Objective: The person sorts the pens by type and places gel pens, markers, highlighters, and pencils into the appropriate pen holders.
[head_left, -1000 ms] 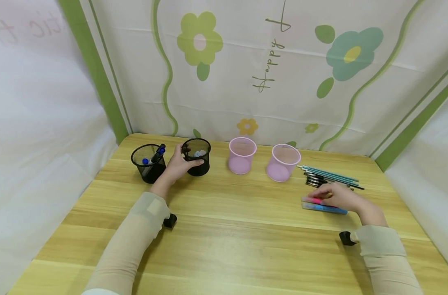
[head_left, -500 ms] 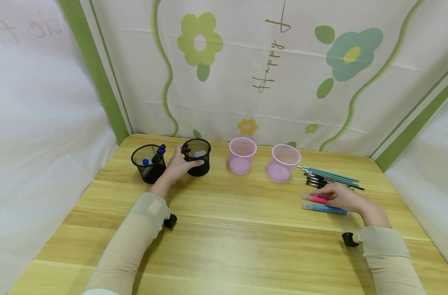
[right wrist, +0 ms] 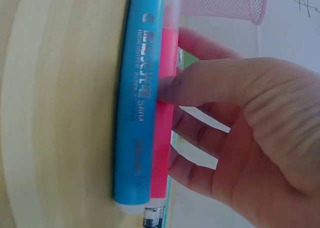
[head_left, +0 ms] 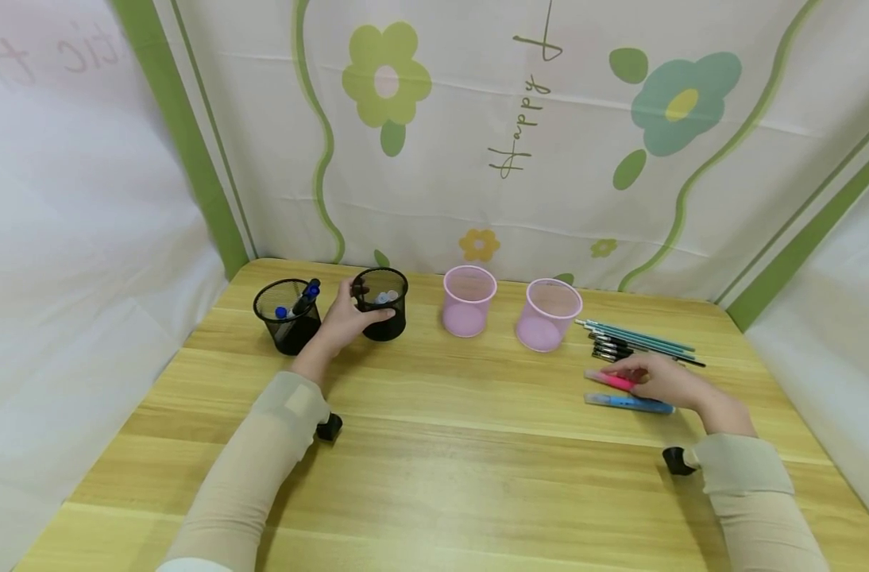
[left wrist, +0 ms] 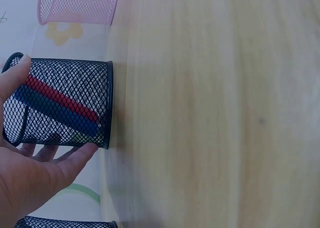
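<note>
My left hand point(head_left: 345, 322) holds a black mesh pen cup point(head_left: 386, 327) from its left side, thumb at the front and fingers round the back. Through the mesh in the left wrist view, a red and a blue marker point(left wrist: 60, 112) lean inside the cup point(left wrist: 75, 72). At the right, my right hand point(head_left: 659, 381) pinches a pink highlighter point(head_left: 619, 383) between thumb and fingers. A blue highlighter point(head_left: 629, 403) lies on the table just in front of it. In the right wrist view, the blue highlighter point(right wrist: 137, 97) partly covers the pink highlighter point(right wrist: 162, 153).
Another black mesh cup point(head_left: 289, 334) with blue-capped pens stands at the left. Two pink mesh cups point(head_left: 466, 319) stand upright at the back of the wooden table point(head_left: 434, 469). Beyond my right hand lie several teal pencils point(head_left: 649, 338) and black pens point(head_left: 609, 349). A printed curtain point(head_left: 434, 199) closes the back.
My right hand has shifted the pink highlighter slightly away from the blue one, widening the gap between them. The left hand and its cup have stayed in place.
</note>
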